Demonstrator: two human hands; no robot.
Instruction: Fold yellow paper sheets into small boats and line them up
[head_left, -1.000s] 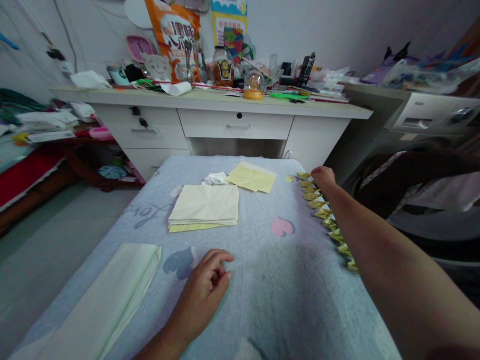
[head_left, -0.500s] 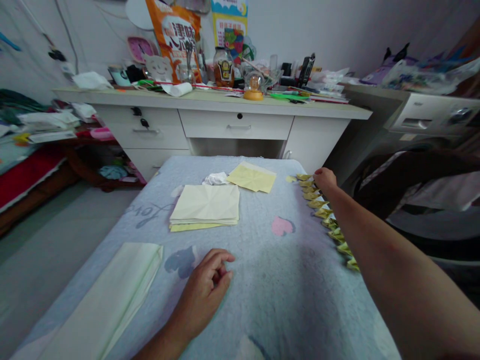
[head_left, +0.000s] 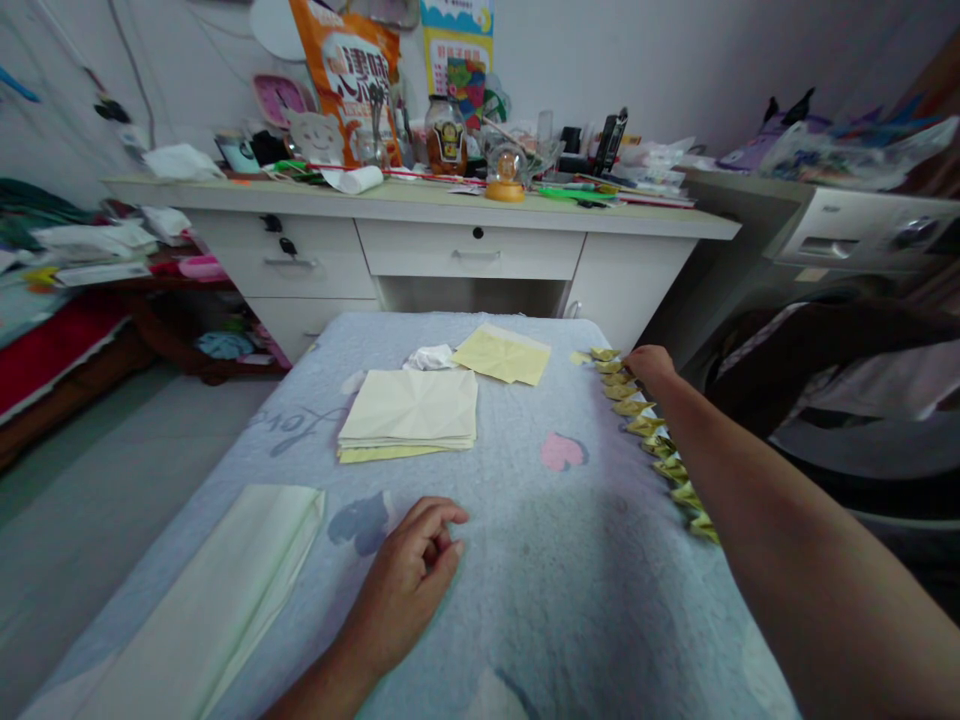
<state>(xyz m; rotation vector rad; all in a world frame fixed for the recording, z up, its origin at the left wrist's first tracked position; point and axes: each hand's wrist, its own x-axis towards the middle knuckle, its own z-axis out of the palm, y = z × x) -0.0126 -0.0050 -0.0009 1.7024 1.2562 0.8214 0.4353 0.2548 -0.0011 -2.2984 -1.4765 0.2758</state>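
My left hand rests on the blue cloth, fingers loosely curled and thumb apart, holding nothing. Up and to its left lies a stack of creased cream paper sheets. At the far right edge of the cloth, my right hand is closed beside the top of a row of folded yellow paper pieces. Its fingertips are partly hidden, and whatever they pinch cannot be made out. My right forearm runs alongside the row. Several folded pieces lie one behind another down that edge.
Yellow sheets and a crumpled white tissue lie behind the stack. A long folded pale sheet is at the near left. A white desk crowded with jars and packets stands beyond, with a washing machine on the right.
My right hand has shifted very slightly at the top of the row. The view has moved a little; my left hand stays in place.
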